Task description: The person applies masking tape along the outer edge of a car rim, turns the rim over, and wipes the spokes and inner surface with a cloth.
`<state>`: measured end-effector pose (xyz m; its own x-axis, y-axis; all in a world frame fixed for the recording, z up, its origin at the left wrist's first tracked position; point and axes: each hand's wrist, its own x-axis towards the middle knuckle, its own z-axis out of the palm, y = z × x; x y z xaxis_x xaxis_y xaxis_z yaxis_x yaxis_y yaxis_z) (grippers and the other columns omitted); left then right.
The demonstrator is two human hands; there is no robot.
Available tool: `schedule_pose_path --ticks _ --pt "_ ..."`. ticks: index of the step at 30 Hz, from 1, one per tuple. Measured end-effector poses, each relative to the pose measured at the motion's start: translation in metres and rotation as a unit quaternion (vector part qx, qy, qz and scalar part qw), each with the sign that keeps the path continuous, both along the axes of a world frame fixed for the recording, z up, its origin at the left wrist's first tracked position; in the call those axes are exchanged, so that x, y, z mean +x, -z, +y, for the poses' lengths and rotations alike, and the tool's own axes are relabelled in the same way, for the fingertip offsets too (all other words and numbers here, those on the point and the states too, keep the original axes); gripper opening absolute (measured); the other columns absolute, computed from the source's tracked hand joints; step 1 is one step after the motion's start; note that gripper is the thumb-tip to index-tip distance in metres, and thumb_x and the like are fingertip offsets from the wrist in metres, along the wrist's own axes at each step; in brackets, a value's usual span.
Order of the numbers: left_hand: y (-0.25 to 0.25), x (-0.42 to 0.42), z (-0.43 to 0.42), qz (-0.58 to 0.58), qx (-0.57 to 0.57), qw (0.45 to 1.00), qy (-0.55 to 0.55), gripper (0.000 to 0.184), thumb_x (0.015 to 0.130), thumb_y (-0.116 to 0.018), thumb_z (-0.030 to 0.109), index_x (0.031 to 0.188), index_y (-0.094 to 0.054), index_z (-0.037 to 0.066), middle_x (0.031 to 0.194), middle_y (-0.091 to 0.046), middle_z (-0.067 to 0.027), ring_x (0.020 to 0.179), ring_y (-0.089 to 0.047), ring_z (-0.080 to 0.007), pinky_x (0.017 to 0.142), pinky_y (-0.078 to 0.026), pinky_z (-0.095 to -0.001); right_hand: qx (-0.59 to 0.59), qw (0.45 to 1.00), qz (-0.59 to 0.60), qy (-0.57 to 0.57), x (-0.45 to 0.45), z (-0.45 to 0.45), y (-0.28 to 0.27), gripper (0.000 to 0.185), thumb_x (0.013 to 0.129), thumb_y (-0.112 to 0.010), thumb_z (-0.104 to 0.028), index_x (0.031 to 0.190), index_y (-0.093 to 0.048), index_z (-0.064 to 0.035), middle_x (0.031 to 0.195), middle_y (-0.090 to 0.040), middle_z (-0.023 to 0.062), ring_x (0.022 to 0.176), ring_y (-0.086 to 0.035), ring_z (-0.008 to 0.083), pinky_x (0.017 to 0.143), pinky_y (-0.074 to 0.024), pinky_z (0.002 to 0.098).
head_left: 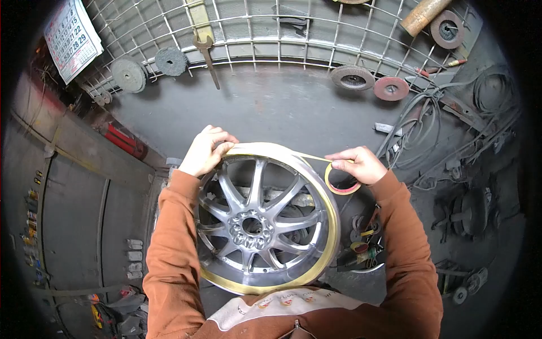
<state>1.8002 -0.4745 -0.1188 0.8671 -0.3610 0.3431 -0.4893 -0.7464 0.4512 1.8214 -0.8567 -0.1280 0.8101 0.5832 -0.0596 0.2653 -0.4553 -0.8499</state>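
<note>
Silver wheel [257,183] in a grey workshop [271,104], close before the person's torso [282,309].
Left grip [204,150] pinches yellow tape [257,148] at the rim [248,279]; right grip [364,164] holds the tape roll [329,182] just beside. Beyond, a wire grid [279,48] bears abrasive discs [391,88] and a wrench [209,59]; calendar [72,39] at left, cables [426,96] at right.

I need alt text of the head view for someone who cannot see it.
A person's left hand touches the taped rim of a spoked silver wheel; the right hand holds the tape roll, its yellow strip stretched to the rim.
</note>
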Motion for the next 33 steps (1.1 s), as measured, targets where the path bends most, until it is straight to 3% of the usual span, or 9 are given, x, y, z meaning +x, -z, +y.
schedule_pose_path --ticks 7,10,18,20,23,25,26,29,33 --pt "-0.001 -0.003 -0.01 0.016 0.004 0.999 -0.035 0.011 0.079 -0.06 0.007 0.087 -0.068 0.007 0.079 -0.061 -0.0091 0.08 -0.052 -0.0273 0.075 -0.045 -0.0365 0.043 0.998 0.039 0.024 -0.023 -0.016 0.015 0.028 0.088 -0.061 -0.016 0.112 -0.064 -0.003 0.099 -0.069 0.0123 0.09 -0.062 0.0126 0.084 -0.0461 0.0271" --pt "-0.002 -0.006 -0.02 -0.016 -0.016 1.0 -0.004 0.017 0.076 -0.061 -0.002 0.091 -0.069 0.003 0.086 -0.065 -0.0089 0.084 -0.056 -0.025 0.078 -0.045 -0.0328 0.056 0.997 0.045 0.026 -0.02 -0.019 0.017 0.028 0.088 -0.061 -0.017 0.113 -0.064 -0.003 0.099 -0.069 0.0127 0.09 -0.062 0.0127 0.084 -0.0461 0.0271" --pt "-0.003 -0.006 -0.043 -0.032 0.035 0.999 -0.001 0.014 0.081 -0.065 0.013 0.092 -0.07 0.006 0.083 -0.064 -0.0068 0.083 -0.056 -0.0231 0.077 -0.045 -0.033 0.074 0.996 0.047 0.019 -0.033 -0.029 0.023 0.029 0.089 -0.059 -0.017 0.114 -0.063 -0.0031 0.1 -0.069 0.0124 0.091 -0.062 0.0126 0.084 -0.0462 0.0275" --pt "-0.005 -0.009 -0.053 -0.031 0.047 0.998 0.0 0.015 0.082 -0.064 0.016 0.093 -0.07 0.007 0.084 -0.064 -0.0062 0.084 -0.056 -0.0226 0.08 -0.044 -0.0332 0.072 0.995 0.068 0.02 -0.04 -0.036 0.025 0.03 0.09 -0.058 -0.012 0.116 -0.06 0.003 0.102 -0.068 0.0098 0.094 -0.059 0.0106 0.087 -0.0451 0.0252" --pt "-0.002 -0.015 -0.069 -0.005 0.091 0.995 -0.03 0.019 0.086 -0.061 0.021 0.098 -0.069 0.01 0.092 -0.065 -0.0047 0.096 -0.057 -0.0215 0.091 -0.037 -0.0372 0.111 0.991 0.074 0.031 -0.049 -0.051 0.045 0.03 0.09 -0.059 -0.018 0.115 -0.062 -0.0022 0.099 -0.069 0.0102 0.091 -0.061 0.0101 0.084 -0.046 0.0262" --pt "0.012 -0.015 -0.079 -0.081 0.092 0.992 -0.003 0.019 0.087 -0.058 0.024 0.1 -0.068 0.015 0.101 -0.065 0.0 0.11 -0.053 -0.0183 0.098 -0.028 -0.045 0.108 0.99 0.079 0.037 -0.061 -0.058 0.049 0.031 0.091 -0.058 -0.017 0.116 -0.061 -0.0002 0.099 -0.069 0.0088 0.091 -0.059 0.0092 0.084 -0.0454 0.0251" --pt "0.012 -0.018 -0.087 -0.054 0.103 0.993 0.005 0.021 0.088 -0.057 0.025 0.104 -0.067 0.016 0.107 -0.065 0.0008 0.117 -0.051 -0.0172 0.103 -0.022 -0.0492 0.118 0.987 0.097 0.051 -0.068 -0.061 0.047 0.031 0.091 -0.058 -0.016 0.116 -0.06 0.0007 0.1 -0.068 0.0083 0.092 -0.059 0.0089 0.085 -0.0451 0.0248" --pt "0.012 -0.023 -0.113 -0.045 0.116 0.991 0.048 0.023 0.089 -0.057 0.023 0.109 -0.066 0.016 0.11 -0.064 -0.001 0.119 -0.051 -0.018 0.107 -0.016 -0.0488 0.138 0.979 0.128 0.079 -0.089 -0.069 0.05 0.031 0.091 -0.058 -0.015 0.117 -0.06 0.0028 0.102 -0.067 0.0071 0.093 -0.057 0.0085 0.086 -0.0442 0.024" --pt "0.02 -0.027 -0.135 -0.041 0.115 0.989 0.078 0.023 0.089 -0.057 0.024 0.109 -0.066 0.016 0.11 -0.064 -0.0008 0.119 -0.051 -0.0182 0.108 -0.014 -0.0489 0.148 0.98 0.078 0.107 -0.118 -0.075 0.063 0.03 0.091 -0.058 -0.016 0.116 -0.06 0.0015 0.101 -0.068 0.0092 0.092 -0.06 0.0095 0.085 -0.0457 0.0245"
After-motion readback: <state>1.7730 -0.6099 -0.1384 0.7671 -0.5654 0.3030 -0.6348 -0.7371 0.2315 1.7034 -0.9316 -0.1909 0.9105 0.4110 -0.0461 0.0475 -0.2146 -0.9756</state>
